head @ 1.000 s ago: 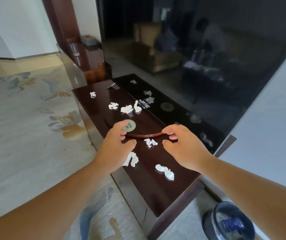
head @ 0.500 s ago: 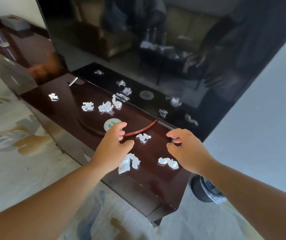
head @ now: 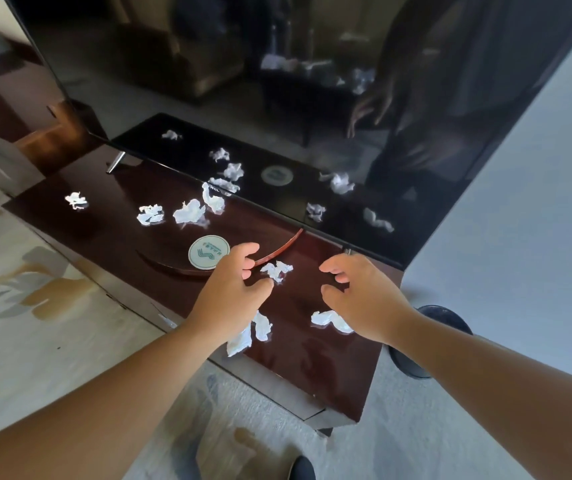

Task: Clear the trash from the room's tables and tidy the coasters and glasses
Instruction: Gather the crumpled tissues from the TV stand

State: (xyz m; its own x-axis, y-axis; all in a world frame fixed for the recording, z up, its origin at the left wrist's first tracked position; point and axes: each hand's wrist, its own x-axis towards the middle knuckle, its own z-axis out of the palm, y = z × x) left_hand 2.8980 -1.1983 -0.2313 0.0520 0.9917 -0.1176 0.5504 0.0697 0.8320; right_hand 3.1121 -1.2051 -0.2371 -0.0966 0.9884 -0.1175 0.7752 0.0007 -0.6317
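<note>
The fingers of the left hand are loosely curled, with the thumb apart below them, and they hold nothing. The thumb tip lies just beside a crumpled paper scrap; I cannot tell whether it touches. The fingers of the right hand are also bent and slack, with a gap between thumb and forefinger, and they hold nothing. Both hands hover above the glossy dark bench, the scrap between them. The left forefinger reaches over the red-edged rim of a round tray, on which a white coaster lies flat, just beside the hand. A second scrap lies under the right wrist and a third partly under the left wrist, near the bench's front edge. More scraps sit farther back: a cluster behind the tray and a lone piece well off to the left. A black television stands along the back of the bench and mirrors the litter. A dark bin stands on the floor at the bench's right end, partly behind the right forearm.
</note>
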